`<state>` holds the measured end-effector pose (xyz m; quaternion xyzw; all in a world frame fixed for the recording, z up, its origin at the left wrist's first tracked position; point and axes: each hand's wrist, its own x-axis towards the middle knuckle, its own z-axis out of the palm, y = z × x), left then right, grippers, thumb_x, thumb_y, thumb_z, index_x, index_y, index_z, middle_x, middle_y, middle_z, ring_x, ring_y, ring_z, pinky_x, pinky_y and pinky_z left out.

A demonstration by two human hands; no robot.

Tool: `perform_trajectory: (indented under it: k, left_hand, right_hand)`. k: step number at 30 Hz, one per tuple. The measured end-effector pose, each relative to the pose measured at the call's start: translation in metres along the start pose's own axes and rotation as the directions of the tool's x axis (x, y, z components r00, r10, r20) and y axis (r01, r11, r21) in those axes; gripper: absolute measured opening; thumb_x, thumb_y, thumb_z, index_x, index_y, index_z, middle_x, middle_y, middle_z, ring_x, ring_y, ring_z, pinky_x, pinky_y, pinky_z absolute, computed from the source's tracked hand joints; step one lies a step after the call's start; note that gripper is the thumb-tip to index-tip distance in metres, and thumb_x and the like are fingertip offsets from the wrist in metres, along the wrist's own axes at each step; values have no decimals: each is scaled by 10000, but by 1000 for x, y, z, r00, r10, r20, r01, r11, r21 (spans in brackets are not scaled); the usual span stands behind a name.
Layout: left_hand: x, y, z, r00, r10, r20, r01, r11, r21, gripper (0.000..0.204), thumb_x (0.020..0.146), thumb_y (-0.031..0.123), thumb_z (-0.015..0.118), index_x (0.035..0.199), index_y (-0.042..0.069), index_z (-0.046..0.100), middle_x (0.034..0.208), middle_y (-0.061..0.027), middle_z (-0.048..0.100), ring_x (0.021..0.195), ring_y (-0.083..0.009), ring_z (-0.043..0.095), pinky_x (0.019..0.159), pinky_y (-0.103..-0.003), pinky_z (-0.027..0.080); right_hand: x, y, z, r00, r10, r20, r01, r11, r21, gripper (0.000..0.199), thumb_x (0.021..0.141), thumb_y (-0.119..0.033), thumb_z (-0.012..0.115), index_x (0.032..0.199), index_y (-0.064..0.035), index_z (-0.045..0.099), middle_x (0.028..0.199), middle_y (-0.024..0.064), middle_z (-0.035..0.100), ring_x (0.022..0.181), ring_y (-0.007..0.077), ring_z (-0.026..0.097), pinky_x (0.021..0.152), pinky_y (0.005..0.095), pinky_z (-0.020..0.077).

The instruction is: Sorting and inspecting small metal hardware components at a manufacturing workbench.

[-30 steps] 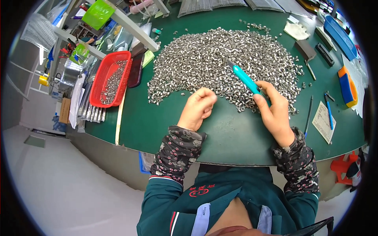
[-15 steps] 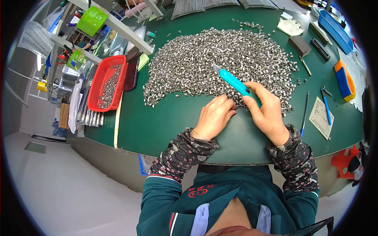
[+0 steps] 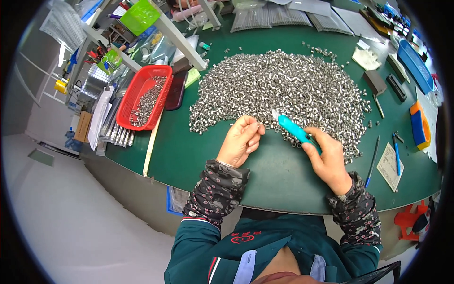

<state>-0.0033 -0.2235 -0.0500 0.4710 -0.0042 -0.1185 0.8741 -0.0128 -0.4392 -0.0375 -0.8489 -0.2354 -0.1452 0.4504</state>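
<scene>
A teal utility knife [image 3: 292, 128] is gripped in my right hand [image 3: 327, 159], its blade pointing up and to the left over the front edge of a heap of small metal rings [image 3: 279, 85]. My left hand [image 3: 239, 141] is raised by the same edge, thumb and forefinger pinched together and the other fingers curled. Whatever lies between those fingertips is too small to make out. The knife tip is a short way to the right of the pinch, apart from it. The heap spreads over the green table [image 3: 265, 180].
To the left, a red plastic basket [image 3: 124, 106] holds more rings, beside a dark flat case [image 3: 177, 90]. On the right lie pens [image 3: 396, 154], a paper slip [image 3: 385, 166], an orange-and-blue tool [image 3: 418, 125], a dark block [image 3: 375, 83] and a blue tray [image 3: 414, 66].
My left hand has lifted and moved left, its fingertips now pinched in view. The knife and my right hand have shifted slightly right and down, and the whole view has tilted.
</scene>
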Motion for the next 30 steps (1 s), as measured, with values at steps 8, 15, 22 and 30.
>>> perform_trajectory:
  k: [8,15,22,30]
  left_hand:
    - [3,-4,-16,998,58,4,-57,995,-77,65,821,110,462,841,49,458,727,-44,495,467,-24,332,366,-129,263]
    - [4,-3,-14,999,23,-23,-25,996,-90,81,819,109,466,857,40,485,715,-34,492,467,-24,336,359,-132,262]
    - [4,-6,-13,999,32,-4,-32,999,-39,81,814,104,475,850,33,489,689,-24,494,456,-22,339,357,-135,259]
    - [4,-4,-15,999,28,-33,-29,999,-45,113,819,105,463,907,43,495,757,-51,486,493,-30,340,377,-137,262]
  right_hand:
    - [-3,-5,6,990,-27,142,31,999,-22,226,716,-145,557,904,-25,516,719,139,553,622,290,545,546,346,429]
    - [-1,-5,7,982,-18,190,26,999,-40,240,728,-173,546,915,-28,512,735,136,560,633,291,546,548,358,427]
    - [-1,-7,4,971,-4,239,15,999,-45,237,727,-171,546,911,-27,512,733,138,559,627,293,545,545,358,428]
    - [-2,-4,4,993,-17,114,26,997,-76,263,707,-161,572,933,-39,511,746,151,557,642,292,551,556,350,435]
